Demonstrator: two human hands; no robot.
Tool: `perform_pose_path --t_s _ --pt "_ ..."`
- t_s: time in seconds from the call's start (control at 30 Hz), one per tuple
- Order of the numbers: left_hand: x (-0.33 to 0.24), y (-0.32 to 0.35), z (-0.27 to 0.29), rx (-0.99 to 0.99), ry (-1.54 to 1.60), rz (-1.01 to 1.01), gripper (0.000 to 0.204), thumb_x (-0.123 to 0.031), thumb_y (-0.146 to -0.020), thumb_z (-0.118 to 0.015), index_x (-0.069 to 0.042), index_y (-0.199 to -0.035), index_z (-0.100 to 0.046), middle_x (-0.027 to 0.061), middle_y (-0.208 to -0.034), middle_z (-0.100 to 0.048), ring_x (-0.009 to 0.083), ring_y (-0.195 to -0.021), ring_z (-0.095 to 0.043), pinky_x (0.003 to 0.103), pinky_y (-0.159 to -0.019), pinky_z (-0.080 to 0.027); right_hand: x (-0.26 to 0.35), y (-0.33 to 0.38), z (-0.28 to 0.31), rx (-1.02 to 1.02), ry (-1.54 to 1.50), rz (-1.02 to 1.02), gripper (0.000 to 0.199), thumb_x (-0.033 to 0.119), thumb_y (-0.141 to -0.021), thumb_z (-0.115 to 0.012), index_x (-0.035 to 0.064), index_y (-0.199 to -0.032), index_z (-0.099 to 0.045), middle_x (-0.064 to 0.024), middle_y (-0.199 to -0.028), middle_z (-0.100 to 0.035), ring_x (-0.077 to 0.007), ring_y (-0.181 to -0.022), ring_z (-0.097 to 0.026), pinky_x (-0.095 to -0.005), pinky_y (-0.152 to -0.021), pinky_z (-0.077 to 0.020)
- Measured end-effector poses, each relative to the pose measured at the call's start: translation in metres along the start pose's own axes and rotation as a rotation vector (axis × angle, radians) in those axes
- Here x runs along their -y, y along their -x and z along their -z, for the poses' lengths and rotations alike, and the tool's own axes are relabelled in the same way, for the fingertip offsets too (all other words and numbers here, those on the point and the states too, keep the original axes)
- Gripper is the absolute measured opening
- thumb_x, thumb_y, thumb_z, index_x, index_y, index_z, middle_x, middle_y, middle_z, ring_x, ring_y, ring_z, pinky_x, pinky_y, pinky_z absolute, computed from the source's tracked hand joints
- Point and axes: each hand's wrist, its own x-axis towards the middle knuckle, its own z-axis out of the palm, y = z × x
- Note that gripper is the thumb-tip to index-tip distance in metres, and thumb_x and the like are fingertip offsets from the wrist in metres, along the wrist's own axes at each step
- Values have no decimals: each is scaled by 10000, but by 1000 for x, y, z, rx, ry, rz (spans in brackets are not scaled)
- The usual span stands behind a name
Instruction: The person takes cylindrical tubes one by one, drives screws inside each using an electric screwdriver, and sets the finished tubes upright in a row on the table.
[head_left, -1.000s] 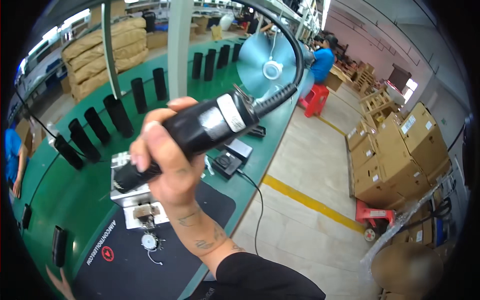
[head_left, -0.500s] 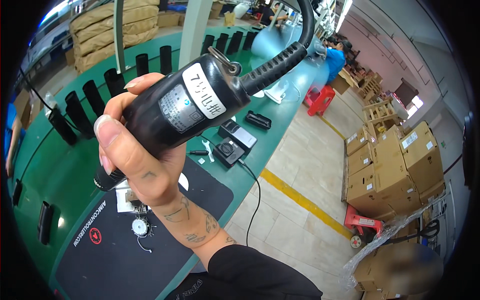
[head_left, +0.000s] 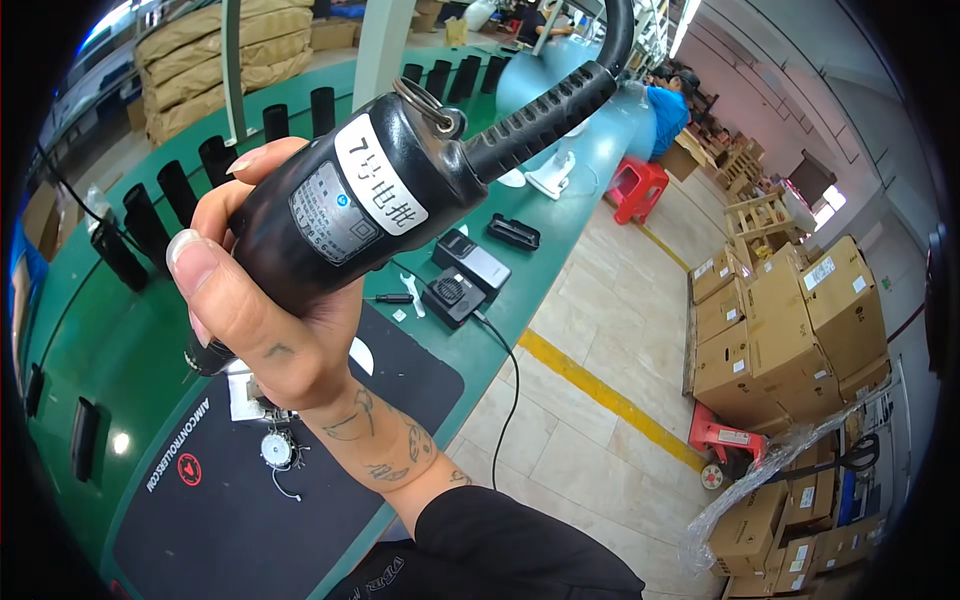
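Observation:
My right hand [head_left: 270, 310] is wrapped round a black electric screwdriver [head_left: 350, 190], raised close to the view. Its narrow tip points down to the lower left, and a thick black cable [head_left: 540, 120] leaves its upper end beside a metal ring. White and silver labels face me. Below lies a dark mat [head_left: 330, 500] on the green table [head_left: 50, 320]. On the mat rests a small mechanism with a round silver part [head_left: 278, 450] and a loose wire; my hand hides some of it. My left hand is out of view.
Black tubes [head_left: 178, 192] stand along the table's far side. Past the mat are a black-and-grey box device [head_left: 455, 298], a black case [head_left: 514, 231] and a white wrench [head_left: 413, 296]. Right of the aisle stand stacked cartons [head_left: 770, 340]. A person in blue [head_left: 668, 118] sits farther off.
My right hand and the electric screwdriver have shifted slightly left, and the tool's cable end has dipped a little. The grip stays the same.

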Motion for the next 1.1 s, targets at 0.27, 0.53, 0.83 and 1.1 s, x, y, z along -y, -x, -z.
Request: perform_pose_path --t_s 0.27,0.53,0.83,1.1 --pt "-44 -28 3 -14 56 0 567 -171 -823 -613 -39 -1342 -428 194 -1299 -499 311 -1136 -532 426 -991 -424 -7 -18 11 187 122 261 491 -80 -746 -620 40 -1178 -420 -61 -993 -560 -94 -719 -543 -201 -694 -437" --pt "-237 -92 -2 -6 137 4 535 -182 -835 -610 -44 -1327 -448 182 -1278 -522 289 -1115 -551 415 -977 -440 -19 -11 9 142 163 227 488 -69 -739 -633 41 -1172 -437 -60 -986 -571 -88 -711 -548 -202 -693 -439" --pt "-304 -131 17 -52 194 10 501 -194 -850 -607 -50 -1310 -471 168 -1255 -548 263 -1090 -573 402 -961 -458 -35 -4 -11 162 105 156 500 -74 -734 -634 38 -1179 -436 -67 -1005 -568 -85 -699 -548 -193 -691 -438" --pt "-170 -43 121 -392 -7 379 472 -204 -862 -604 -55 -1295 -491 157 -1234 -571 241 -1068 -592 391 -947 -475 -26 -4 -22 -61 132 79 401 11 -841 -441 159 -1212 -404 -67 -840 -541 -132 -480 -427 -293 -459 -410"
